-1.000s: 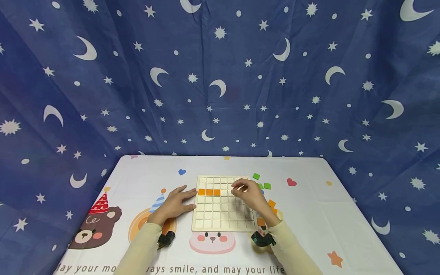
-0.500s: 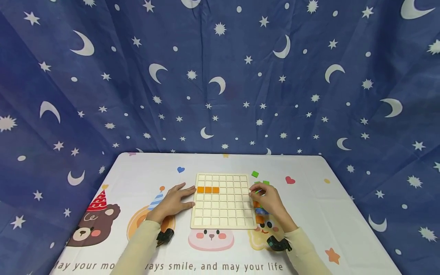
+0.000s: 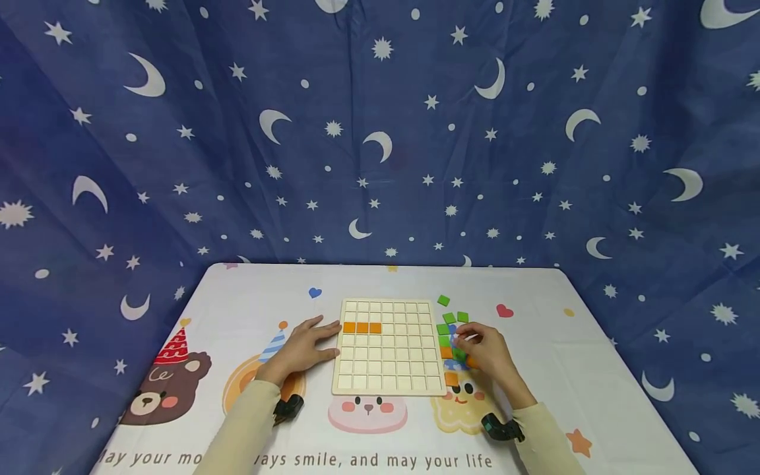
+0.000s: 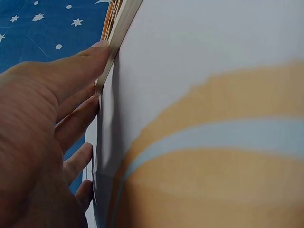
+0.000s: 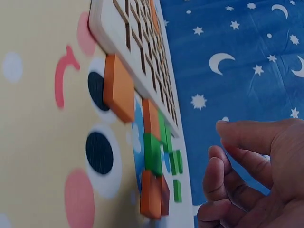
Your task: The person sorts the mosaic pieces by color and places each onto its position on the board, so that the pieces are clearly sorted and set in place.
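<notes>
Starry curtain (image 3: 404, 119), one gridded board (image 3: 388, 366), three inset orange tiles (image 3: 362, 328), two hands (image 3: 304, 349) (image 3: 488, 351)

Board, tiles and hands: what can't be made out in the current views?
Head view: one orange tile, partly covered by the right hand.
Left wrist view: face of the board, nearly edge-on, cut off by the top edge.
Right wrist view: part of that hand, beyond the right edge.

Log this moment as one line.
left hand: touching wooden grid board; right hand: near loose green tiles; on board: three orange tiles
</notes>
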`<state>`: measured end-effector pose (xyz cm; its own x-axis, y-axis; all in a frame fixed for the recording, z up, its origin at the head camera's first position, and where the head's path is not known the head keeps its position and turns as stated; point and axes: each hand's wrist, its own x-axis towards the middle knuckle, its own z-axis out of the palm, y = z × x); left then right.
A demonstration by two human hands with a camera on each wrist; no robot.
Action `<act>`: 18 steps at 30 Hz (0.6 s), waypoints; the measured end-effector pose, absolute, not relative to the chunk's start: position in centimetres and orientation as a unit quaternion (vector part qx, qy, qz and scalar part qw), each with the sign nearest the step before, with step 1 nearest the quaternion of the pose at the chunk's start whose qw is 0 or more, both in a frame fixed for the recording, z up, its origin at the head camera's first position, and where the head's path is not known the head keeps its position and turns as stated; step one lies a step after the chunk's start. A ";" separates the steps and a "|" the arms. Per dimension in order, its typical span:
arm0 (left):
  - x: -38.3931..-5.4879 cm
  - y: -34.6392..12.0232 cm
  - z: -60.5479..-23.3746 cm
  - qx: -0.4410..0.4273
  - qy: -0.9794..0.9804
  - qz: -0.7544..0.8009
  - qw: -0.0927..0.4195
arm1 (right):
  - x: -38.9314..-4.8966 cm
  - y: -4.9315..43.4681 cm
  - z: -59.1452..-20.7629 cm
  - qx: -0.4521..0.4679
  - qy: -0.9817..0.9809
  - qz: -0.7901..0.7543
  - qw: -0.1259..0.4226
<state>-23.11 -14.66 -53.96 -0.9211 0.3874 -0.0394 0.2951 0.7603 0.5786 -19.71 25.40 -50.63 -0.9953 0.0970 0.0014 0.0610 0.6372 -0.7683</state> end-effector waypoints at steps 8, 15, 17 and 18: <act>-23.1 -14.7 -53.9 0.191 0.934 0.295 0.067 | -19.9 27.1 -50.9 -0.064 -0.913 0.403 0.021; -22.9 -14.7 -53.8 0.190 0.933 0.297 0.068 | -19.5 28.6 -51.6 -0.056 -0.917 0.394 0.028; -22.9 -14.7 -53.8 0.188 0.934 0.297 0.069 | -19.5 28.9 -51.8 -0.057 -0.921 0.385 0.030; -22.9 -14.7 -53.8 0.187 0.934 0.298 0.070 | -19.5 29.0 -51.9 -0.058 -0.923 0.379 0.030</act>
